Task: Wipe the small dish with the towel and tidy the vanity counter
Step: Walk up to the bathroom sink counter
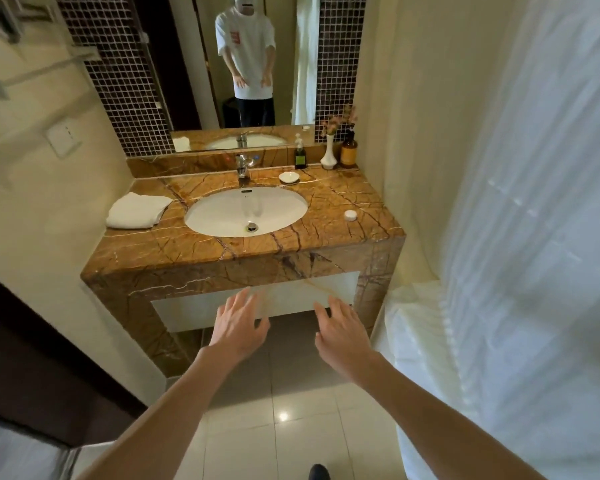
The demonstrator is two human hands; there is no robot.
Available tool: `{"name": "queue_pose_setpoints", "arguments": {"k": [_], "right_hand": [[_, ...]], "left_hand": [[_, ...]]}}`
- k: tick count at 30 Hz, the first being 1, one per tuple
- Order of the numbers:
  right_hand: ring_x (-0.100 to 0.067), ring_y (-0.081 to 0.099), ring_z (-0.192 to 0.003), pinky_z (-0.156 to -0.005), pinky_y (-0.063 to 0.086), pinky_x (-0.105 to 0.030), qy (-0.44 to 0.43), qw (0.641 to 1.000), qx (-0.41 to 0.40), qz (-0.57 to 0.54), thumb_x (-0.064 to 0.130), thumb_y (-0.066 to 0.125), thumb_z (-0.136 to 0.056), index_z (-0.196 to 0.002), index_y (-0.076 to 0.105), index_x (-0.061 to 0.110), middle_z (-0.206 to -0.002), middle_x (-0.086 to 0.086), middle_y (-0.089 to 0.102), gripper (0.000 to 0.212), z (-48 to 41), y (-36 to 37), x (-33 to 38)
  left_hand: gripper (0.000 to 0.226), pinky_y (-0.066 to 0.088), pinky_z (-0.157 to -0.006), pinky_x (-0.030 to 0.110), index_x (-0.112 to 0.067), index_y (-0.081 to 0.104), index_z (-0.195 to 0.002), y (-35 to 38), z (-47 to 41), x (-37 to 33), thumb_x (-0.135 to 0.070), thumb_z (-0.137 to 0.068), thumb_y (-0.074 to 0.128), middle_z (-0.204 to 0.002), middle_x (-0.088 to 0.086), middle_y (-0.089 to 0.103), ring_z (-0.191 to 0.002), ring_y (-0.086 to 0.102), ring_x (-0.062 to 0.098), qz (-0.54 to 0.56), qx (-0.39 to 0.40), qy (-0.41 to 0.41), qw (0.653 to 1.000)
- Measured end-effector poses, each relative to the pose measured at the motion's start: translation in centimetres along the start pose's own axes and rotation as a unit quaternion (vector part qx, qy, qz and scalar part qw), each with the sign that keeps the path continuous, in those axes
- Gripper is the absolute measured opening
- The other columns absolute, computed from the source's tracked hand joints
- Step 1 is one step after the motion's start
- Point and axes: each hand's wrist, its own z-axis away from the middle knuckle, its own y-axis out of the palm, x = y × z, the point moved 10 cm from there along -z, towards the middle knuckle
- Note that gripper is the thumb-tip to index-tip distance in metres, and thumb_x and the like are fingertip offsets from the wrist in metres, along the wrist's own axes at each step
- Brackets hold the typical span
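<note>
Reaching forward side by side, the left hand (238, 323) and the right hand (343, 332) hang in the air in front of the vanity counter (201, 247), palms down, fingers spread apart and gripping nothing, below its front edge and not touching it. The small dish (289, 177) sits well beyond both hands, far up and between them, at the back of the counter just right of the faucet (242, 167). The folded white towel (136, 210) lies up and to the left of the left hand, on the counter's left end beside the sink (222, 220). A small white lid (350, 215) rests above the right hand, near the counter's right edge. Beyond the dish stand a dark pump bottle (300, 155), a white vase (328, 154) with flowers and an amber bottle (348, 152).
</note>
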Motion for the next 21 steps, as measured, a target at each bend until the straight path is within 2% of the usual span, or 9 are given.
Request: {"name": "queue_pose_setpoints", "arguments": {"k": [5, 9, 17, 19, 21], "right_hand": [[-0.036, 0.03, -0.138, -0.115, 0.023, -0.042, 0.007, 1.0, -0.004, 0.002, 0.024, 0.046, -0.095, -0.145, 0.029, 0.011, -0.149, -0.022, 0.033, 0.054, -6.4, -0.7, -4.9], [-0.034, 0.033, -0.137, -0.114, 0.026, -0.042, 0.0, 1.0, -0.028, -0.003, 0.022, 0.05, -0.094, -0.142, 0.035, 0.011, -0.146, -0.021, 0.038, 0.051, -11.5, -2.0, -7.6], [-0.035, 0.028, -0.141, -0.117, 0.021, -0.043, -0.009, 1.0, 0.011, -0.004, 0.025, 0.047, -0.096, -0.145, 0.033, 0.009, -0.151, -0.024, 0.033, 0.054, -19.3, 0.6, -10.2], [-0.036, 0.029, -0.14, -0.116, 0.023, -0.044, -0.004, 1.0, 0.017, 0.002, 0.027, 0.05, -0.095, -0.144, 0.033, 0.01, -0.15, -0.024, 0.034, 0.055, -21.7, 1.2, -10.8], [-0.035, 0.032, -0.138, -0.116, 0.026, -0.043, -0.007, 1.0, 0.013, 0.008, 0.027, 0.052, -0.093, -0.142, 0.035, 0.011, -0.148, -0.022, 0.037, 0.054, -24.2, 1.5, -11.1]], "left_hand": [[0.064, 0.018, -0.116, 0.047, -0.022, 0.027, -0.146, 0.5, -8.3, -3.1, -0.038, -0.089, 0.05, -0.157, 0.007, 0.024, -0.144, 0.019, 0.027, 0.005, 0.003, -0.004, 1.0], [0.062, 0.021, -0.115, 0.047, -0.02, 0.029, -0.146, 0.2, -13.3, -4.5, -0.041, -0.091, 0.047, -0.155, 0.008, 0.028, -0.143, 0.022, 0.027, 0.004, -0.007, -0.007, 1.0], [0.058, 0.026, -0.114, 0.046, -0.02, 0.032, -0.143, 1.0, -20.6, -2.8, -0.039, -0.091, 0.049, -0.151, 0.008, 0.035, -0.14, 0.03, 0.027, 0.005, -0.005, -0.018, 1.0], [0.058, 0.031, -0.111, 0.044, -0.018, 0.034, -0.142, 1.5, -23.3, -2.5, -0.038, -0.09, 0.05, -0.148, 0.009, 0.04, -0.135, 0.036, 0.026, 0.003, -0.007, -0.01, 1.0], [0.06, 0.029, -0.112, 0.043, -0.018, 0.034, -0.143, 2.1, -26.2, -2.0, -0.04, -0.09, 0.049, -0.15, 0.009, 0.038, -0.138, 0.033, 0.026, -0.006, -0.003, -0.012, 1.0]]}}
